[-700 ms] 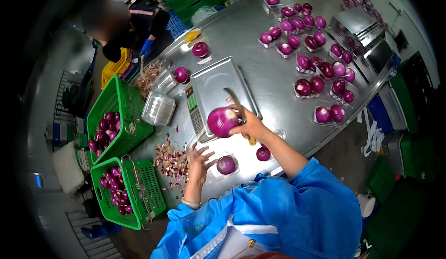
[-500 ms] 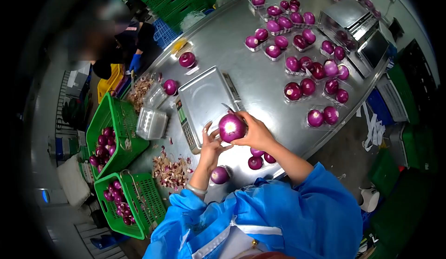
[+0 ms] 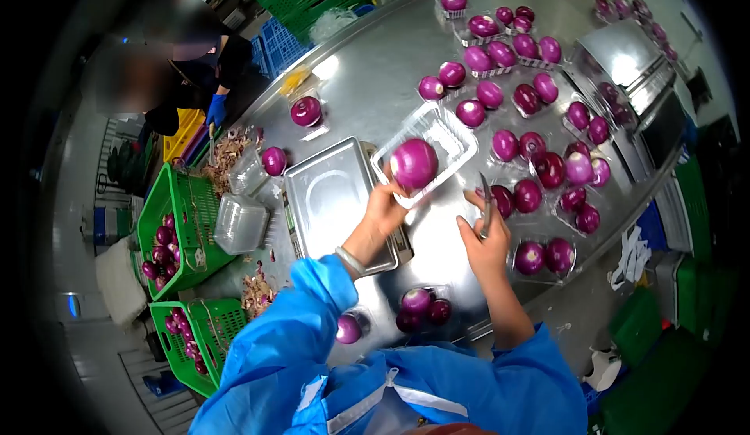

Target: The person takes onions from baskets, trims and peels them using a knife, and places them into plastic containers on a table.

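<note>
My left hand (image 3: 383, 215) grips the near edge of a clear plastic tray (image 3: 457, 132), raised beside the scale. A large peeled red onion (image 3: 414, 163) is at the tray's near left end. In my right hand (image 3: 491, 254) is a small knife (image 3: 486, 201), its blade pointing away from me, fingers curled round the handle. To the left lies a flat metal scale (image 3: 332, 193), with no onion on its pan. Just beyond my right hand, red onions (image 3: 527, 195) sit in clear trays.
Onion-filled trays cover the table's (image 3: 375, 68) right side. Onions (image 3: 416, 301) lie near my body. At left are stacked plastic trays (image 3: 241, 222), dry peelings (image 3: 258, 293) and green crates (image 3: 187, 224) of onions. A co-worker's blue-gloved hand (image 3: 217, 110) is at the far left edge.
Both hands were around the onion above the scale's edge. Now the onion is with a clear tray in my left hand, and my right hand has moved right with the knife.
</note>
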A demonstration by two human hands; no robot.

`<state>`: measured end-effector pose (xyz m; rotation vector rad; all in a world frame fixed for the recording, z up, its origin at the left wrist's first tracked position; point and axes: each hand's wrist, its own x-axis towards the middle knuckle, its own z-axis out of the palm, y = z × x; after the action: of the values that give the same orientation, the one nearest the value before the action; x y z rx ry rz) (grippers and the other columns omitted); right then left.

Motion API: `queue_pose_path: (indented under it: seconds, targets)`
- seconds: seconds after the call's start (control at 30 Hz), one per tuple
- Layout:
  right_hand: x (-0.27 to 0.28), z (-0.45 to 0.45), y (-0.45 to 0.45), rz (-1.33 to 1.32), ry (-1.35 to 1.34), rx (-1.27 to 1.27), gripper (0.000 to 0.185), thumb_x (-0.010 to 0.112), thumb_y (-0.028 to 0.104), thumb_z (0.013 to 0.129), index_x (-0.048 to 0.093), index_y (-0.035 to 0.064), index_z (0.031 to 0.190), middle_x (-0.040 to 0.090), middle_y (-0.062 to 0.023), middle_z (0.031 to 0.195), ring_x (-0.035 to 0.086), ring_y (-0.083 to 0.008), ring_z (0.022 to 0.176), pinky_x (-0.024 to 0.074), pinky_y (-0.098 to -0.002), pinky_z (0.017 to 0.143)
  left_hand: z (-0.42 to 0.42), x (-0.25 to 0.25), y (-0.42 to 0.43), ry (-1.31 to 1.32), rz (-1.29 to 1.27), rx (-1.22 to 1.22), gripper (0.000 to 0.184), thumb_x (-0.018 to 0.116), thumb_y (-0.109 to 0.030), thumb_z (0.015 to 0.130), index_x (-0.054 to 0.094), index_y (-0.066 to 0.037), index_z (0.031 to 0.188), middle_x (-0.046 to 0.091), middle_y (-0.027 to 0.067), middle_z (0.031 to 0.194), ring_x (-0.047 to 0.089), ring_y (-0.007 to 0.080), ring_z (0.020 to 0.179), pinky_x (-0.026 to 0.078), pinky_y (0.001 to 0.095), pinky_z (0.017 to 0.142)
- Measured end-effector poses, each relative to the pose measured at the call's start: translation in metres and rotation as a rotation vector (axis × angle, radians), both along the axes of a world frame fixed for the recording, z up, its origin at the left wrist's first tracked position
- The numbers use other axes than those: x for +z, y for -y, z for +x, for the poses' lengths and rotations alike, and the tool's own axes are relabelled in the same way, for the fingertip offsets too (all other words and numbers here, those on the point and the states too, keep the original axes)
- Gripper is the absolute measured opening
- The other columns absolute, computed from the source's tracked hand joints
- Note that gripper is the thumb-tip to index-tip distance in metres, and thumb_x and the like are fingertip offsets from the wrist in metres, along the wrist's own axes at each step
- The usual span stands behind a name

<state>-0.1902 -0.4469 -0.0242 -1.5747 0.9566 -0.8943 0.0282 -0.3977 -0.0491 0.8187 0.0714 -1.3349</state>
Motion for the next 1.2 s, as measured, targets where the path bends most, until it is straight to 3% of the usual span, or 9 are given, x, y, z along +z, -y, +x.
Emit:
queue_pose_path:
  seconds: [0.27,0.5,0.6,0.67,0.77,0.87,1.0,1.13,1.2]
  targets:
    - [-0.066,0.013,-0.003,0.196,-0.013,0.030,0.027,0.069,-0.002,0.085,0.070,0.0036,0.112,0.071,-0.0073,0.110,0.043,-0.0054,0.059,0.0398,-0.0237,0.056,0.174,-0.020,0.142,0.256,0.007,0.179,0.087,0.047,0.015,0.069,0.037,-0.023,0.146,0.043,0.0142,0.141,0.049,0.0347,0.132,0.047,0.0554,0.110]
    - [-0.077,0.016,0.026,0.209,-0.051,0.043,0.019,0.069,-0.003,0.085,0.072,0.0033,0.103,0.067,-0.0027,0.084,0.042,-0.0052,0.057,0.0351,-0.0222,0.052,0.234,-0.114,0.226,0.164,-0.040,0.142,0.095,0.046,0.016,0.069,0.024,-0.021,0.153,0.034,0.0188,0.145,0.049,0.0419,0.129,0.053,0.0585,0.101]
    - [-0.073,0.028,0.037,0.197,-0.033,0.030,0.016,0.068,-0.004,0.086,0.071,0.0011,0.101,0.069,-0.0042,0.082,0.045,-0.0052,0.055,0.0361,-0.0219,0.052,0.236,-0.138,0.249,0.139,0.117,0.200,0.090,0.048,0.013,0.078,0.017,-0.020,0.156,0.037,0.0231,0.143,0.050,0.0424,0.127,0.057,0.0566,0.096]
    - [-0.068,0.040,0.042,0.190,-0.025,0.034,0.015,0.067,-0.004,0.086,0.070,0.0004,0.100,0.070,-0.0054,0.085,0.047,-0.0050,0.056,0.0368,-0.0213,0.053,0.248,-0.153,0.256,0.183,0.209,0.136,0.061,0.054,0.004,0.087,0.033,-0.008,0.143,0.041,0.0212,0.133,0.054,0.0409,0.119,0.058,0.0505,0.098]
    - [-0.065,0.050,0.048,0.235,-0.022,0.094,0.013,0.067,-0.003,0.087,0.069,-0.0004,0.099,0.071,-0.0062,0.085,0.048,-0.0053,0.058,0.0378,-0.0213,0.054,0.243,-0.128,0.260,0.520,0.459,0.107,0.073,0.064,-0.009,0.090,0.025,-0.009,0.152,0.037,0.0244,0.141,0.056,0.0385,0.110,0.062,0.0461,0.085]
    - [-0.056,0.053,0.032,0.228,-0.051,0.181,0.012,0.067,-0.003,0.087,0.068,-0.0015,0.099,0.071,-0.0063,0.085,0.048,-0.0057,0.058,0.0380,-0.0217,0.055,0.251,-0.136,0.222,0.660,0.621,0.100,0.080,0.067,-0.017,0.089,0.024,-0.009,0.156,0.048,0.0239,0.133,0.059,0.0316,0.093,0.057,0.0400,0.064]
    - [-0.042,0.068,0.012,0.227,0.014,0.282,0.012,0.067,-0.002,0.088,0.067,-0.0022,0.099,0.070,-0.0069,0.085,0.048,-0.0061,0.058,0.0381,-0.0223,0.055,0.227,-0.043,0.104,0.598,0.299,-0.039,0.060,0.061,-0.011,0.094,0.036,-0.004,0.147,0.056,0.0148,0.120,0.065,0.0290,0.093,0.056,0.0394,0.078]
    - [-0.001,0.059,-0.024,0.722,0.076,0.445,0.012,0.064,0.000,0.091,0.066,-0.0027,0.102,0.070,-0.0091,0.086,0.052,-0.0059,0.058,0.0419,-0.0222,0.054,0.152,0.019,-0.044,0.820,0.259,-0.069,0.060,0.062,-0.009,0.090,0.038,-0.002,0.144,0.060,0.0093,0.107,0.062,0.0178,0.077,0.053,0.0335,0.076]
    - [0.002,0.062,-0.055,0.662,0.087,0.721,0.016,0.063,0.004,0.093,0.064,-0.0031,0.107,0.071,-0.0099,0.088,0.049,-0.0043,0.050,0.0375,-0.0215,0.044,0.115,0.035,-0.126,0.802,0.363,-0.144,0.049,0.058,-0.002,0.085,0.055,-0.002,0.134,0.061,0.0072,0.121,0.061,0.0151,0.106,0.051,0.0301,0.093]
